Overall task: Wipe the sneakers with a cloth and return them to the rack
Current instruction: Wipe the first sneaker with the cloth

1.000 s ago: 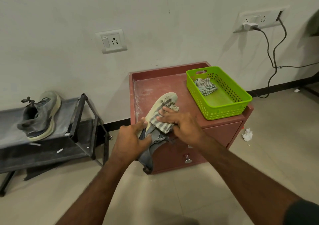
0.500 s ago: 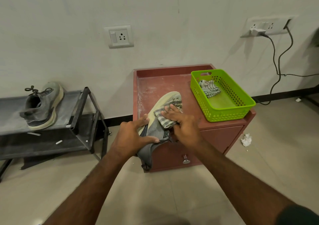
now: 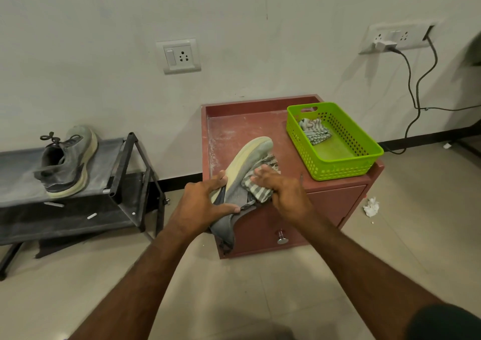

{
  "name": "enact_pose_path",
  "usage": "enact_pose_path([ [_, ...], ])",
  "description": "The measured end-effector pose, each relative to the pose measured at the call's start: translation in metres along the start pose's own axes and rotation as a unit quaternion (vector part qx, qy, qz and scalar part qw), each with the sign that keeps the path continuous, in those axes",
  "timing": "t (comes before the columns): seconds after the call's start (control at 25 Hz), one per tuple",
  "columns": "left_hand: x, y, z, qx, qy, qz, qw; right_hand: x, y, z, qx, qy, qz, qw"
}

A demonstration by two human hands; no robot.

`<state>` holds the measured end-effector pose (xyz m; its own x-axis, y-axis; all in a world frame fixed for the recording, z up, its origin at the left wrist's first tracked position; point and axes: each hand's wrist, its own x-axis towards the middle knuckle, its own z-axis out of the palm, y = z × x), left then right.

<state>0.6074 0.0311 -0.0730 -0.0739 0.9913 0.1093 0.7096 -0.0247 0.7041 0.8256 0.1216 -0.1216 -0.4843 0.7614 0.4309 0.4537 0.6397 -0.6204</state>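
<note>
— So, what is the left hand (image 3: 201,204) doing?
— It is gripping the grey sneaker (image 3: 242,180) at its heel end, thumb curling over the upper and fingers reaching to the sole edge. The shoe is lying tilted on its side, its cream sole turning up and left, its toe pointing toward the back of the red cabinet (image 3: 234,128) top and its heel hanging out past the front edge.
— And the right hand (image 3: 282,192)?
— It is pressing a striped cloth (image 3: 256,187) against the side of the sneaker with straight, slightly blurred fingers; the cloth is bunching under the palm.
— Where is the other shoe sitting?
— The second grey sneaker (image 3: 66,162) is resting on the top shelf of the black shoe rack (image 3: 125,173), near its right end, toe toward the wall.
— Anything else on the cabinet?
— A green plastic basket (image 3: 346,165) is occupying the right side of the top, with another striped cloth (image 3: 313,131) lying in its back corner. A crumpled white paper (image 3: 371,206) is lying on the floor just right of the cabinet.
</note>
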Motion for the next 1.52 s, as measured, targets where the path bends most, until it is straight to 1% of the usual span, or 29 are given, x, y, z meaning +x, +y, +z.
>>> enact_pose_path([
  [0.08, 0.000, -0.002, 0.001, -0.004, 0.003, 0.003, 1.000, 0.002, -0.006, -0.005, 0.040, 0.109, 0.127, 0.985],
  [0.12, 0.000, -0.003, 0.000, -0.003, 0.002, 0.007, 1.000, 0.002, -0.015, -0.005, 0.047, 0.134, 0.134, 0.981],
  [0.16, -0.001, -0.004, 0.000, -0.001, 0.001, 0.017, 1.000, -0.002, -0.022, -0.002, 0.046, 0.124, 0.095, 0.987],
  [0.24, -0.004, -0.004, 0.002, 0.032, 0.003, 0.064, 0.997, -0.018, -0.032, 0.007, 0.031, 0.017, -0.034, 0.999],
  [0.28, -0.006, -0.004, 0.003, 0.061, 0.004, 0.090, 0.994, -0.022, -0.029, 0.008, 0.010, -0.034, -0.074, 0.997],
  [0.32, -0.006, -0.003, 0.005, 0.084, 0.003, 0.107, 0.991, -0.021, -0.020, 0.009, -0.009, -0.051, -0.086, 0.995],
  [0.4, -0.006, -0.003, 0.005, 0.112, 0.011, 0.111, 0.987, -0.012, -0.008, 0.011, 0.004, 0.000, -0.005, 1.000],
  [0.48, -0.005, -0.003, 0.005, 0.159, 0.015, 0.132, 0.978, 0.000, -0.011, 0.002, 0.052, 0.084, 0.121, 0.988],
  [0.52, -0.004, -0.003, 0.007, 0.191, 0.011, 0.156, 0.969, 0.005, -0.016, -0.005, 0.062, 0.123, 0.151, 0.979],
  [0.56, -0.005, -0.002, 0.010, 0.216, 0.009, 0.178, 0.960, 0.007, -0.021, -0.010, 0.065, 0.147, 0.145, 0.976],
  [0.6, -0.005, -0.002, 0.013, 0.225, 0.009, 0.187, 0.956, 0.008, -0.027, -0.014, 0.063, 0.150, 0.105, 0.981],
  [0.64, -0.007, -0.003, 0.015, 0.229, 0.012, 0.189, 0.955, 0.006, -0.033, -0.013, 0.057, 0.127, 0.048, 0.989],
  [0.68, -0.009, -0.005, 0.016, 0.230, 0.020, 0.192, 0.954, 0.003, -0.036, -0.009, 0.050, 0.080, -0.009, 0.995],
  [0.76, -0.010, -0.009, 0.019, 0.229, 0.033, 0.201, 0.952, -0.002, -0.025, 0.006, 0.008, -0.026, -0.077, 0.997],
  [0.8, -0.011, -0.011, 0.019, 0.221, 0.031, 0.197, 0.955, -0.001, -0.010, 0.008, -0.013, -0.033, -0.073, 0.997],
  [0.84, -0.013, -0.012, 0.019, 0.208, 0.028, 0.185, 0.960, 0.003, 0.005, 0.005, -0.015, -0.009, -0.020, 1.000],
  [0.92, -0.014, -0.015, 0.018, 0.190, 0.026, 0.169, 0.967, 0.012, 0.020, -0.014, 0.006, 0.081, 0.124, 0.989],
  [0.96, -0.014, -0.017, 0.018, 0.191, 0.024, 0.174, 0.966, 0.012, 0.019, -0.022, 0.009, 0.110, 0.145, 0.983],
  [1.0, -0.014, -0.018, 0.017, 0.190, 0.020, 0.180, 0.965, 0.010, 0.011, -0.024, 0.016, 0.105, 0.112, 0.988],
  [1.04, -0.014, -0.020, 0.016, 0.185, 0.018, 0.182, 0.966, 0.006, -0.001, -0.020, 0.026, 0.068, 0.048, 0.996],
  [1.12, -0.010, -0.021, 0.014, 0.166, 0.019, 0.177, 0.970, -0.009, -0.025, 0.000, 0.032, -0.046, -0.064, 0.996],
  [1.16, -0.009, -0.020, 0.014, 0.159, 0.022, 0.179, 0.971, -0.013, -0.024, 0.007, 0.023, -0.081, -0.088, 0.993],
  [1.2, -0.008, -0.019, 0.015, 0.150, 0.026, 0.177, 0.972, -0.011, -0.015, 0.009, 0.022, -0.086, -0.079, 0.993],
  [1.24, -0.009, -0.018, 0.015, 0.138, 0.032, 0.171, 0.975, -0.006, -0.004, 0.006, 0.024, -0.061, -0.027, 0.997],
  [1.32, -0.008, -0.018, 0.013, 0.117, 0.042, 0.170, 0.978, 0.002, 0.006, -0.010, 0.036, 0.034, 0.112, 0.993],
  [1.36, -0.007, -0.018, 0.013, 0.114, 0.039, 0.172, 0.978, 0.001, 0.006, -0.017, 0.044, 0.066, 0.131, 0.988],
  [1.4, -0.008, -0.019, 0.012, 0.112, 0.033, 0.171, 0.978, -0.001, 0.001, -0.019, 0.052, 0.067, 0.101, 0.991],
  [1.44, -0.008, -0.021, 0.012, 0.111, 0.031, 0.167, 0.979, -0.006, -0.006, -0.015, 0.053, 0.035, 0.047, 0.997],
  [1.52, -0.007, -0.022, 0.011, 0.117, 0.030, 0.168, 0.978, -0.016, -0.019, -0.001, 0.045, -0.064, -0.035, 0.996],
])
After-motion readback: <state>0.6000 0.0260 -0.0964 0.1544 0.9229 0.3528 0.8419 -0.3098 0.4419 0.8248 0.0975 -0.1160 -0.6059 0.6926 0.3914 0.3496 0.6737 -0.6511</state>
